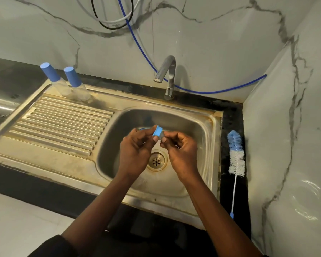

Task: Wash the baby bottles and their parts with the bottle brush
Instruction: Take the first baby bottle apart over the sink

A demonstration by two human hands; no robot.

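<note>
Pinching blue ring (157, 131) above sink (214, 145) — your left hand (135, 153) and right hand (183, 152) both grip it; bottle brush (236, 154) on surface (230, 117) to right, long axis near-to-far, handle toward you; right hand nearer.

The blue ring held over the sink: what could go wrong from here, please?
The blue ring is only pinched by fingertips of the left hand and right hand above the drain; it may slip and drop there. The bottle brush lies on the bare counter beside the sink, so its bristles may pick up dirt.
</note>
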